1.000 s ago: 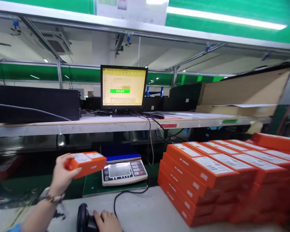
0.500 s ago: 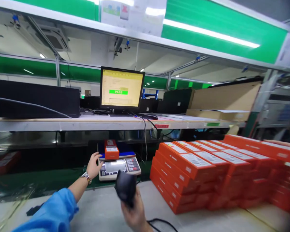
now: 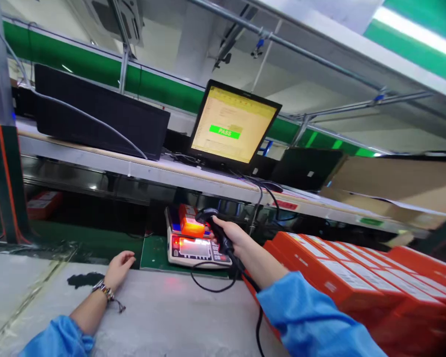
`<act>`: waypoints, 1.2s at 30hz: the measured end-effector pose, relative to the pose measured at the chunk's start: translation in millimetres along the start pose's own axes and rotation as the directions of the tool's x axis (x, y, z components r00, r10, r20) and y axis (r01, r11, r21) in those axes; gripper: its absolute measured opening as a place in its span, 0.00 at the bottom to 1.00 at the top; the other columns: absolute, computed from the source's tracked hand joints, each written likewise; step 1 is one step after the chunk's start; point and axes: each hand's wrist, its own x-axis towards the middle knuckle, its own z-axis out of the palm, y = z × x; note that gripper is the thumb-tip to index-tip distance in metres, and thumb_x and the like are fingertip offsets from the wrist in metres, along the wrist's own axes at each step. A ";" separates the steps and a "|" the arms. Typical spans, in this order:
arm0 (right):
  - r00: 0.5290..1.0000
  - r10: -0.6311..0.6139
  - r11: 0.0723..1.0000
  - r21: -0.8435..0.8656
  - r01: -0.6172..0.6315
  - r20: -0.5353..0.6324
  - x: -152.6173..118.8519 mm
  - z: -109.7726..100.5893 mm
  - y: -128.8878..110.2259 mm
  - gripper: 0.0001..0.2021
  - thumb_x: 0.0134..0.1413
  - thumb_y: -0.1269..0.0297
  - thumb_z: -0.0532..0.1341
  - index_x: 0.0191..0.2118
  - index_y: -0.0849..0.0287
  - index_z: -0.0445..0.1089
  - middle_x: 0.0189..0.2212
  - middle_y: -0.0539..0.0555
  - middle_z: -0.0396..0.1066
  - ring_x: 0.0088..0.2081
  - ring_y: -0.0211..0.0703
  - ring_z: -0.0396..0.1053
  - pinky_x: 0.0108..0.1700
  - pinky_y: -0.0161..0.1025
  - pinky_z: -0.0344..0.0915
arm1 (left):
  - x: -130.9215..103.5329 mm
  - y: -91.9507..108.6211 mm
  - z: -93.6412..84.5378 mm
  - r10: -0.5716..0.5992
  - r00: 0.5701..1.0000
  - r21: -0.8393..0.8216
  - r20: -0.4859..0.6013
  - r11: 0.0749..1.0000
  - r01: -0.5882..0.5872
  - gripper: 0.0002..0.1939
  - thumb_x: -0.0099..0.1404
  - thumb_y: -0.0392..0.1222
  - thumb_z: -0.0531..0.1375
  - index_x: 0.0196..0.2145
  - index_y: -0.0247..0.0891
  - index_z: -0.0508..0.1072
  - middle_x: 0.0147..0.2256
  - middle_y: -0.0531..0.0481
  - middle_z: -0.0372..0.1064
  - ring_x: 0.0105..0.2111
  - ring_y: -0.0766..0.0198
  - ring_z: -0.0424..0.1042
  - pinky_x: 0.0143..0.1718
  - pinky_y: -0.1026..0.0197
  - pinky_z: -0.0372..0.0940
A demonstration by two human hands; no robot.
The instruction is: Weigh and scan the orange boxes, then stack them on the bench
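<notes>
A small orange box (image 3: 191, 221) lies on the platform of a digital scale (image 3: 198, 248), lit by a bright glow at its front end. My right hand (image 3: 228, 234) grips a black handheld scanner (image 3: 218, 230) just right of that box, its head turned toward the label side. Reddish light also falls on the scale's display. Left of the scale, my left hand (image 3: 119, 269) hovers over or rests on the worktable with fingers loosely curled, and nothing shows in it.
Stacked orange boxes (image 3: 342, 272) fill the right side. A monitor (image 3: 235, 126) reading PASS stands on the shelf (image 3: 134, 168) above the scale. The scanner's black cable (image 3: 259, 325) loops across the table. Another orange box (image 3: 42, 204) lies under the shelf at left.
My right hand has carried the scanner forward to the box on the scale, and its light now shows. My left hand has moved away from the scale, down and left. The view has tilted.
</notes>
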 end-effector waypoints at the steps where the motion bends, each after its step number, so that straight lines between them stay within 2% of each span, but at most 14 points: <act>1: 1.000 0.002 1.000 -0.007 -0.002 -0.001 4.4 5.9 -2.2 0.14 0.71 0.64 0.51 0.35 0.68 0.67 0.24 0.56 0.68 0.18 0.36 0.62 0.16 0.29 0.61 | 0.4 -0.4 1.1 -0.007 1.000 -0.006 -0.002 1.000 0.007 0.24 0.50 0.58 0.56 0.36 0.35 0.72 0.33 0.45 0.75 0.35 0.56 0.74 0.39 0.56 0.68; 8: 0.999 0.037 0.999 -0.012 -0.037 0.012 17.6 21.2 -17.3 0.17 0.72 0.62 0.49 0.36 0.67 0.67 0.25 0.56 0.68 0.19 0.36 0.62 0.17 0.29 0.60 | -12.0 9.1 9.5 0.026 0.977 0.214 0.210 0.974 -0.072 0.17 0.54 0.47 0.54 0.37 0.38 0.75 0.32 0.48 0.75 0.33 0.59 0.72 0.36 0.59 0.64; 11: 0.999 0.033 0.999 -0.014 -0.033 0.019 14.0 25.3 -22.4 0.18 0.73 0.61 0.47 0.35 0.67 0.66 0.25 0.56 0.67 0.19 0.35 0.61 0.18 0.28 0.59 | -12.9 14.1 9.1 0.011 0.976 0.256 0.216 0.964 -0.068 0.15 0.54 0.45 0.54 0.36 0.38 0.75 0.32 0.49 0.75 0.33 0.60 0.72 0.36 0.60 0.63; 16: 0.999 0.023 0.998 -0.065 -0.020 0.040 4.4 30.5 -30.5 0.21 0.73 0.60 0.45 0.32 0.66 0.66 0.25 0.55 0.66 0.20 0.33 0.60 0.19 0.27 0.61 | -10.4 13.8 9.5 0.023 0.988 0.182 0.153 0.982 -0.051 0.16 0.54 0.48 0.53 0.34 0.38 0.74 0.32 0.48 0.75 0.34 0.58 0.73 0.37 0.60 0.65; 22: 0.993 -0.108 0.944 -0.307 0.118 0.050 -1.7 39.7 -28.3 0.22 0.73 0.59 0.45 0.31 0.64 0.66 0.20 0.54 0.65 0.18 0.36 0.59 0.20 0.30 0.59 | -7.7 3.5 8.7 0.035 0.992 0.141 0.122 0.989 -0.052 0.19 0.53 0.54 0.52 0.33 0.39 0.73 0.31 0.48 0.75 0.34 0.57 0.73 0.39 0.58 0.66; 25: 0.970 -0.219 0.857 -0.456 0.242 0.104 -5.8 46.7 15.2 0.11 0.65 0.65 0.57 0.33 0.64 0.70 0.20 0.52 0.66 0.20 0.40 0.62 0.25 0.34 0.64 | -6.2 2.4 7.8 0.030 0.993 0.136 0.111 0.990 -0.045 0.20 0.52 0.56 0.52 0.34 0.40 0.73 0.32 0.48 0.75 0.35 0.55 0.74 0.40 0.56 0.66; 26: 0.948 -0.279 0.799 -0.510 0.317 0.153 -7.0 49.0 40.1 0.04 0.61 0.68 0.60 0.36 0.63 0.71 0.23 0.53 0.69 0.24 0.43 0.66 0.31 0.37 0.67 | -5.9 2.9 7.5 0.026 0.994 0.135 0.107 0.990 -0.041 0.21 0.52 0.56 0.52 0.34 0.39 0.73 0.32 0.47 0.75 0.36 0.55 0.74 0.41 0.56 0.66; 27: 0.917 -0.334 0.733 -0.552 0.397 0.217 -7.8 51.4 69.6 0.07 0.56 0.72 0.63 0.41 0.62 0.72 0.31 0.54 0.72 0.32 0.46 0.70 0.40 0.40 0.69 | -5.7 3.6 7.3 0.024 0.994 0.135 0.104 0.990 -0.038 0.21 0.52 0.57 0.52 0.34 0.39 0.73 0.32 0.47 0.75 0.36 0.54 0.74 0.41 0.55 0.67; 28: 0.833 -0.418 0.542 -0.636 0.549 0.363 -8.2 53.9 102.5 0.16 0.53 0.74 0.63 0.48 0.60 0.70 0.40 0.56 0.72 0.41 0.50 0.70 0.48 0.44 0.67 | -5.6 4.2 7.3 0.023 0.995 0.137 0.102 0.990 -0.037 0.21 0.51 0.57 0.52 0.34 0.39 0.74 0.32 0.47 0.75 0.36 0.54 0.74 0.41 0.55 0.67; 29: 0.776 -0.438 0.359 -0.703 0.614 0.453 -7.9 56.5 136.9 0.24 0.52 0.73 0.63 0.57 0.62 0.65 0.47 0.60 0.69 0.48 0.55 0.68 0.52 0.48 0.65 | -5.5 4.4 7.5 0.022 0.995 0.138 0.097 0.990 -0.036 0.22 0.51 0.57 0.52 0.34 0.40 0.74 0.32 0.46 0.75 0.36 0.54 0.74 0.41 0.55 0.67; 31: 0.801 -0.284 0.104 -0.814 0.572 0.527 -5.5 62.1 200.9 0.36 0.51 0.72 0.65 0.64 0.68 0.54 0.54 0.69 0.63 0.48 0.61 0.68 0.50 0.52 0.67 | -4.9 3.1 8.7 0.025 0.996 0.133 0.083 0.990 -0.036 0.21 0.51 0.57 0.53 0.34 0.39 0.74 0.32 0.46 0.75 0.36 0.54 0.74 0.41 0.55 0.67; 33: 0.834 -0.145 -0.089 -0.846 0.525 0.533 -1.2 67.4 242.7 0.42 0.48 0.69 0.68 0.66 0.71 0.50 0.55 0.75 0.60 0.47 0.67 0.68 0.46 0.56 0.69 | -3.7 0.0 10.8 0.031 0.997 0.131 0.068 0.991 -0.040 0.21 0.51 0.57 0.53 0.34 0.39 0.74 0.32 0.47 0.75 0.36 0.54 0.74 0.41 0.55 0.68; 34: 0.846 -0.097 -0.132 -0.849 0.511 0.524 1.0 69.4 250.7 0.44 0.47 0.65 0.70 0.66 0.72 0.50 0.56 0.76 0.59 0.45 0.69 0.69 0.44 0.58 0.70 | -3.1 -1.8 11.9 0.035 0.997 0.132 0.065 0.990 -0.044 0.21 0.52 0.56 0.53 0.34 0.39 0.74 0.32 0.47 0.75 0.36 0.54 0.74 0.41 0.55 0.68; 36: 0.842 -0.114 -0.111 -0.849 0.516 0.527 4.4 72.2 238.1 0.44 0.47 0.57 0.71 0.66 0.70 0.52 0.54 0.75 0.61 0.44 0.69 0.69 0.43 0.58 0.70 | -2.0 -4.3 14.0 0.044 0.997 0.140 0.071 0.989 -0.054 0.20 0.52 0.55 0.53 0.34 0.39 0.74 0.32 0.47 0.75 0.36 0.55 0.74 0.41 0.55 0.68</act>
